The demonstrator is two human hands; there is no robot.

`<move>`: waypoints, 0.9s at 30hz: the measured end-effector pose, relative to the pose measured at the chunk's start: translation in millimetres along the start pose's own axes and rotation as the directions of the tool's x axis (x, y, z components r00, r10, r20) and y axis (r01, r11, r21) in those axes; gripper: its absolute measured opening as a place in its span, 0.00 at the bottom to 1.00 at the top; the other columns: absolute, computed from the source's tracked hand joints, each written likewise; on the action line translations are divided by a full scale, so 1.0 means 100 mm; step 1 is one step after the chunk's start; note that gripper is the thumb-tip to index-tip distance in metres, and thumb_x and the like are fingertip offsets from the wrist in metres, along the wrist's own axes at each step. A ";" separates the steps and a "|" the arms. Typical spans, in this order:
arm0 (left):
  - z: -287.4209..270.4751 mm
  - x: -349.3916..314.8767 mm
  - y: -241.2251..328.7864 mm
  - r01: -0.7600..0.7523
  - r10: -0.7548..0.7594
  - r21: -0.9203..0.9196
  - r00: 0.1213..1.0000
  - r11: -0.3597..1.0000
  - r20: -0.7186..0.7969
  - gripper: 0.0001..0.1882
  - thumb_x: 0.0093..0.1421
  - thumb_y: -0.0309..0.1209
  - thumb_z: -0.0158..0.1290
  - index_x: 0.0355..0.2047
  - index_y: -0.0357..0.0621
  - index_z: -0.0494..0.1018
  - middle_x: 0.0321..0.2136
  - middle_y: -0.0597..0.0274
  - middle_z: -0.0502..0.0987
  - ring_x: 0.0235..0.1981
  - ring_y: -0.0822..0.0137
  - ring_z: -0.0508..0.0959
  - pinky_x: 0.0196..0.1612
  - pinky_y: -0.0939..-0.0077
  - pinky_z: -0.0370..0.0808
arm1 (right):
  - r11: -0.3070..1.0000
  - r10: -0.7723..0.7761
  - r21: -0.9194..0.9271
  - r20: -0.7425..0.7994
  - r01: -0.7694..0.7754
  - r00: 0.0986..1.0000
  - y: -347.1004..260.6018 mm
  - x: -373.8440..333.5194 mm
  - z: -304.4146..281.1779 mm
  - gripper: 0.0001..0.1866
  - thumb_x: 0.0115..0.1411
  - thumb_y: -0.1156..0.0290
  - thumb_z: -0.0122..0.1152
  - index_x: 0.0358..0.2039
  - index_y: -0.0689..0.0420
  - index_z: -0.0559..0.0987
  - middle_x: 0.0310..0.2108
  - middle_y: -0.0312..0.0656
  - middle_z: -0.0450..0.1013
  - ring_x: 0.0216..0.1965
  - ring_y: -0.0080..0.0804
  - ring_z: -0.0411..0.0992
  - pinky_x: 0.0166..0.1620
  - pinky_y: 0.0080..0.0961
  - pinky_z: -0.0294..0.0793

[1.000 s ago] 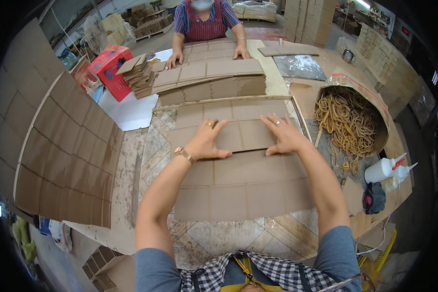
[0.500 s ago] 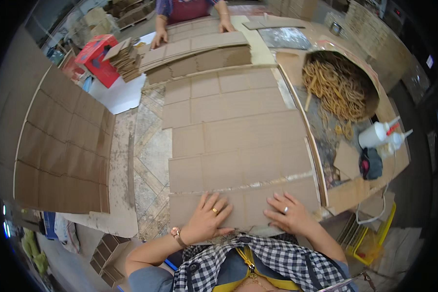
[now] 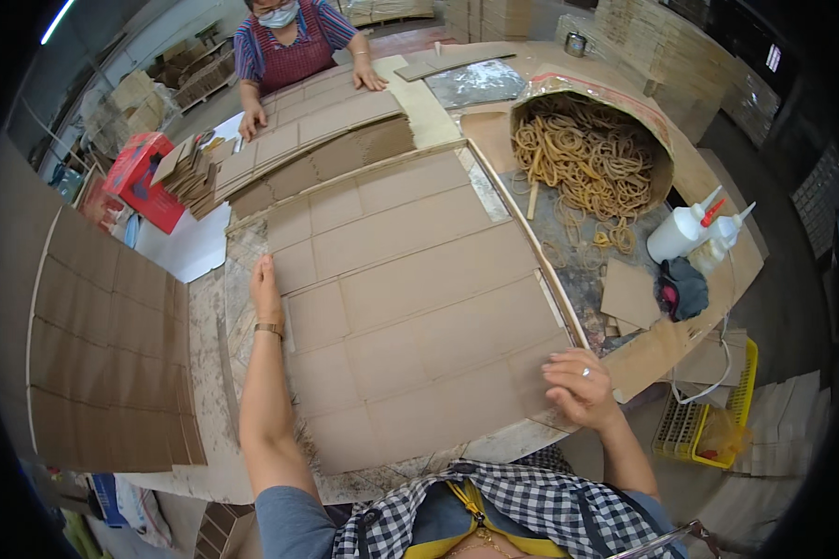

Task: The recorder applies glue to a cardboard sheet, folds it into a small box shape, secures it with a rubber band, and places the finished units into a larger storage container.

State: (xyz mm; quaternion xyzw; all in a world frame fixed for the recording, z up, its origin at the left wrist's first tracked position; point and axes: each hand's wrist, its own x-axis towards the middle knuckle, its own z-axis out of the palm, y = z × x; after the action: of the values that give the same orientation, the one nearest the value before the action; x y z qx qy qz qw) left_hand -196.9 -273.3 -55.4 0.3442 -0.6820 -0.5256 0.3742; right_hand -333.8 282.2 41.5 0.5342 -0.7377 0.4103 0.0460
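Brown cardboard panels [image 3: 419, 326] lie flat in close rows on the worktable before me. A thin wooden strip [image 3: 524, 224] runs along their right side, and another borders the far side. My left hand [image 3: 266, 293] is set edgewise against the left ends of the panels, fingers straight and held together, grasping nothing. At the near right corner, my right hand [image 3: 580, 384] rests by the panels' edge with loosely bent, parted fingers and nothing visible in it. The gap between the rows seen by my hands earlier no longer shows.
Across the table a co-worker's hands [image 3: 368, 76] rest on stacked panels [image 3: 317, 121]. To the right are a sack of rubber bands [image 3: 587, 149], white squeeze bottles [image 3: 678, 233] and a dark pouch [image 3: 682, 289]. Upright cardboard [image 3: 112, 345] stands left; a yellow crate [image 3: 741, 391] is below right.
My left hand has gone from the near row to the panels' left side. My right hand has shifted right to the near right corner. The nearest rows have closed up; the view has turned.
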 end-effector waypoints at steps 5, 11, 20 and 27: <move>0.30 -0.16 0.12 0.047 -0.026 -0.296 0.997 0.954 0.074 0.20 0.64 0.40 0.47 0.46 0.34 0.72 0.47 0.60 0.73 0.50 0.69 0.69 0.56 0.75 0.63 | 0.989 0.129 -0.034 -0.239 -0.141 0.962 0.25 -0.06 -0.27 0.05 0.49 0.75 0.64 0.27 0.62 0.79 0.28 0.43 0.77 0.34 0.41 0.75 0.41 0.34 0.72; 0.23 0.31 0.27 0.036 -0.098 -0.218 0.955 0.975 -0.282 0.16 0.63 0.39 0.48 0.42 0.39 0.75 0.37 0.70 0.72 0.36 0.76 0.66 0.39 0.79 0.63 | 0.930 0.367 0.209 -0.461 -0.303 0.808 0.46 -0.11 -0.49 0.08 0.58 0.72 0.58 0.27 0.64 0.78 0.28 0.43 0.77 0.32 0.34 0.74 0.40 0.27 0.71; 0.84 0.88 0.22 0.064 -0.059 0.107 0.997 0.992 -0.048 0.18 0.59 0.35 0.52 0.44 0.34 0.73 0.40 0.61 0.77 0.45 0.70 0.72 0.49 0.75 0.66 | 0.434 0.874 0.868 -0.339 -0.243 0.349 1.10 0.18 -0.80 0.11 0.63 0.67 0.52 0.42 0.58 0.74 0.29 0.36 0.74 0.26 0.22 0.71 0.30 0.19 0.73; 0.44 0.85 0.10 0.113 -0.150 -0.351 0.985 0.930 -0.080 0.18 0.60 0.37 0.52 0.46 0.39 0.72 0.46 0.65 0.74 0.48 0.70 0.71 0.49 0.75 0.66 | 0.242 0.924 0.965 -0.199 -0.097 0.327 1.46 0.26 -0.84 0.12 0.62 0.67 0.53 0.44 0.58 0.73 0.29 0.35 0.73 0.27 0.24 0.71 0.31 0.21 0.73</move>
State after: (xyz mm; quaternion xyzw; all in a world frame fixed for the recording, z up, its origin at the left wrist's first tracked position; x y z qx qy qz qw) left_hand -277.5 -324.3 -40.7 0.3456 -0.5340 -0.6420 0.4281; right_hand -496.6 331.5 29.2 -0.0887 -0.4767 0.8721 -0.0654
